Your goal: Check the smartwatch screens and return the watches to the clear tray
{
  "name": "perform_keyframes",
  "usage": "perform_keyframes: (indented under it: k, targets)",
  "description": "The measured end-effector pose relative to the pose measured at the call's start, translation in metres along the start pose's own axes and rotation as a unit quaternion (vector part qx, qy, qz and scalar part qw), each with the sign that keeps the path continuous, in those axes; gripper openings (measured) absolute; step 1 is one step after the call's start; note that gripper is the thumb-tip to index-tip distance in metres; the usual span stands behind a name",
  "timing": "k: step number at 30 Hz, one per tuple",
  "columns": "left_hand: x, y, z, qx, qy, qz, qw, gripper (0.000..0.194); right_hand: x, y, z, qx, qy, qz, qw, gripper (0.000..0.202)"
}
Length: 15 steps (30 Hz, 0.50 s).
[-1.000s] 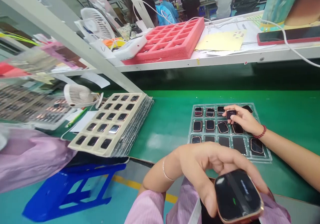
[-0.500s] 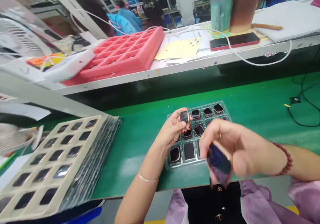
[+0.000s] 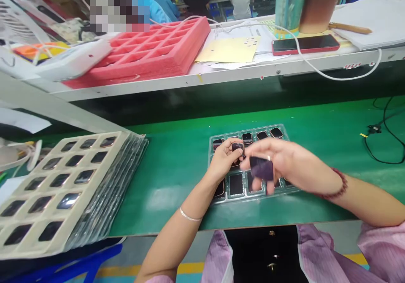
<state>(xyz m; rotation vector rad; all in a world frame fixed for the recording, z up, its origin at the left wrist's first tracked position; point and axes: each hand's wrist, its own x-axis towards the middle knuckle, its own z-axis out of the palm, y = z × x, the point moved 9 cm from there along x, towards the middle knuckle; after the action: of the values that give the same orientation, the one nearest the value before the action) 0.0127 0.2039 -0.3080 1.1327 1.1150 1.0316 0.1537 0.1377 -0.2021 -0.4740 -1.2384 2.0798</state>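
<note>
Over the clear plastic tray (image 3: 230, 199), my left hand (image 3: 224, 158) pinches a small square watch body (image 3: 238, 148) with a dark screen. Close beside it on the right, my right hand (image 3: 284, 163) is closed on another dark-faced watch body (image 3: 261, 168), slightly blurred, its screen tilted up. Beneath both hands the tray holds several more watch bodies in its pockets, such as one at the back corner (image 3: 276, 132). My hands cover part of the tray's middle.
To the left stands a stack of trays topped by a beige tray (image 3: 71, 171) of watch bodies. On the shelf above lie a pink foam tray (image 3: 177, 59), yellow paper (image 3: 230, 55), a phone (image 3: 305, 44) and a cup (image 3: 287, 9). A black cable (image 3: 375, 129) lies at right.
My right hand has moved up and left from the table's front edge, bringing its watch body near my left hand. My left hand has shifted slightly and still holds its watch body.
</note>
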Motion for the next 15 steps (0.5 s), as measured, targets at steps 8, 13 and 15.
perform_keyframes:
  k: [8,13,15]
  targets:
    - [-0.004,0.008,0.000,-0.013,-0.007,0.046,0.999,0.042,0.045,0.029,-0.098,-0.216,0.112,0.005,0.970,0.042]
    - [-0.005,0.012,-0.002,-0.025,-0.016,0.041,0.999,0.035,0.044,0.030,-0.089,-0.197,0.091,0.022,0.976,0.034]
    - [-0.013,0.024,0.002,-0.060,-0.052,0.035,0.996,0.042,0.042,0.024,-0.078,-0.167,0.065,0.032,0.983,0.036]
